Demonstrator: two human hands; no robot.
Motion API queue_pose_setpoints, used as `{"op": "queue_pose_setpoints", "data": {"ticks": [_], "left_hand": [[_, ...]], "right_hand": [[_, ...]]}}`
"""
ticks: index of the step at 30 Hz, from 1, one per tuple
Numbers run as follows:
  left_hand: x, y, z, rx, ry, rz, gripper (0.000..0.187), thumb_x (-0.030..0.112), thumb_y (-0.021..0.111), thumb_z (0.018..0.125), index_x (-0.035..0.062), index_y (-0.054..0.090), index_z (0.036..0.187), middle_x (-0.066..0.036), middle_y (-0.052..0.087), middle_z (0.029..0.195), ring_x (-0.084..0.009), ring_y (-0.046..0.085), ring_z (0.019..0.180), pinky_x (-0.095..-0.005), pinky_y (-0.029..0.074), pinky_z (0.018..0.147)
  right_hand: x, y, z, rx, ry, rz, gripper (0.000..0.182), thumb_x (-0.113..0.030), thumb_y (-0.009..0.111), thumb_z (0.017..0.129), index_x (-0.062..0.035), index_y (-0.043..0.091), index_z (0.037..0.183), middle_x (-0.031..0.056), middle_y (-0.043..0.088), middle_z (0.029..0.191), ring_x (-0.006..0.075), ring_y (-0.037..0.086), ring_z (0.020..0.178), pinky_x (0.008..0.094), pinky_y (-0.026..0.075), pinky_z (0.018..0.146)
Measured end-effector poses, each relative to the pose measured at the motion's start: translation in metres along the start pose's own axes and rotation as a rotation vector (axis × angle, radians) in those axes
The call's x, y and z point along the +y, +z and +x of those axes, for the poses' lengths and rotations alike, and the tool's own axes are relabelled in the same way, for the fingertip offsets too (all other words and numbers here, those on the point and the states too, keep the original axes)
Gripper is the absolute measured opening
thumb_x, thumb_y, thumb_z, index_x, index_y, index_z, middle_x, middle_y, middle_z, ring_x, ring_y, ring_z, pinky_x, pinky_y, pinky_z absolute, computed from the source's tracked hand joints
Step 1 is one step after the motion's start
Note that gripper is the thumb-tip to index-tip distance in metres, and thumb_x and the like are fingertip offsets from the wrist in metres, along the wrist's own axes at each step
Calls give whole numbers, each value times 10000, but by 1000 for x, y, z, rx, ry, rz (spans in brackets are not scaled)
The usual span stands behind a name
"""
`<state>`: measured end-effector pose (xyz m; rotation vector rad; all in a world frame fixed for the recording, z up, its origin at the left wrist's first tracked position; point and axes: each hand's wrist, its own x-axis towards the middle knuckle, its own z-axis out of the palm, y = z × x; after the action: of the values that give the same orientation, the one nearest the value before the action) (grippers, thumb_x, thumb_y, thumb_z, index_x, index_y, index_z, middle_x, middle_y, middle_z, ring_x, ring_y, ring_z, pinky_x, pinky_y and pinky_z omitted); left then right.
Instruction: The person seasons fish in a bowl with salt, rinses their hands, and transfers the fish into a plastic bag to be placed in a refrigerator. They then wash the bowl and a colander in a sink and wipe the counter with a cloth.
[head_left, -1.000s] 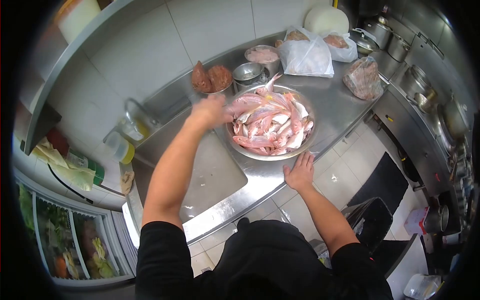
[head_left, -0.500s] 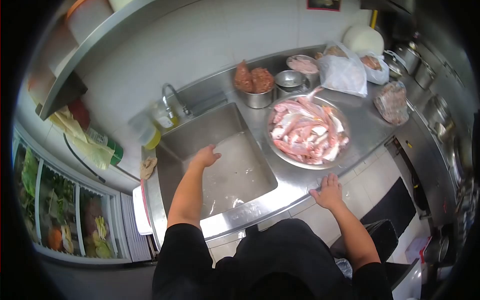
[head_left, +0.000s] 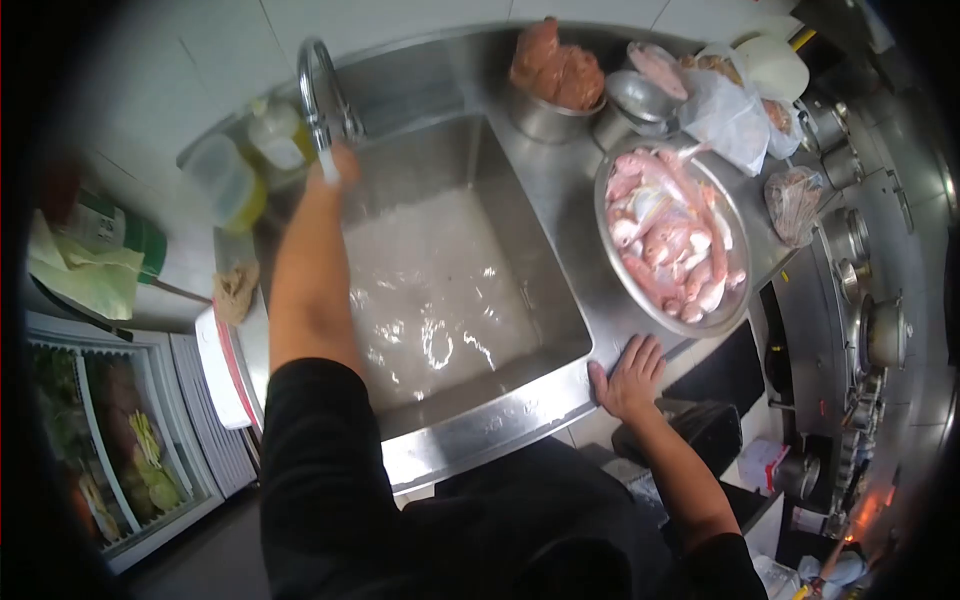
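My left hand (head_left: pixel 338 168) is raised at the spout of the chrome faucet (head_left: pixel 314 95), above the sink's back left corner; motion blurs its fingers and I cannot make out their shape. Cloudy water (head_left: pixel 440 270) with bright ripples lies in the steel sink (head_left: pixel 505 170). On the counter's front edge, right of the sink, my right hand (head_left: pixel 631 378) rests with its fingers apart and holds nothing. Just beyond it sits a large steel bowl (head_left: pixel 738 318) heaped with pink and white raw meat or fish pieces (head_left: pixel 668 240).
Behind stand a pot (head_left: pixel 552 122) of reddish meat (head_left: pixel 568 75), a small steel bowl (head_left: pixel 640 98) and plastic bags (head_left: pixel 728 120). Bottles (head_left: pixel 278 135) and a yellow-green container (head_left: pixel 225 185) are left of the faucet. Pots (head_left: pixel 885 335) line the far right.
My left hand has moved from over the sink water up to the faucet spout. My right hand still rests on the counter edge. The view has shifted, with the sink nearer.
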<state>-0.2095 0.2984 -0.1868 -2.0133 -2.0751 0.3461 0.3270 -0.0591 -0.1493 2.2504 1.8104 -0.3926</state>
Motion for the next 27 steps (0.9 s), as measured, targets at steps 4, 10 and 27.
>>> {"op": "queue_pose_setpoints", "data": {"ticks": [4,10,27], "left_hand": [[52,-72,-82,30,-317,-1181,444,225,489,963,-15,422,1330,-142,523,1100,-286,531,923,-395,461,725],[67,-100,-165,87,-1045,-2891,213,208,482,984,19,465,1081,-46,470,728,-169,456,572,-262,400,501],[-72,-78,-327,-195,-276,-1114,342,223,510,966,46,621,1236,-70,717,959,-137,652,938,-290,480,854]], "right_hand": [[-24,8,5,117,-78,29,1004,-617,400,889,136,82,1471,394,36,1522,529,-31,1431,586,2,1150],[-109,12,10,131,-532,-1,863,-520,492,918,88,220,1466,312,91,1558,470,37,1454,570,47,1169],[-448,-104,168,-658,-501,1694,73,6,587,879,33,599,946,152,632,867,231,643,758,311,563,586]]}}
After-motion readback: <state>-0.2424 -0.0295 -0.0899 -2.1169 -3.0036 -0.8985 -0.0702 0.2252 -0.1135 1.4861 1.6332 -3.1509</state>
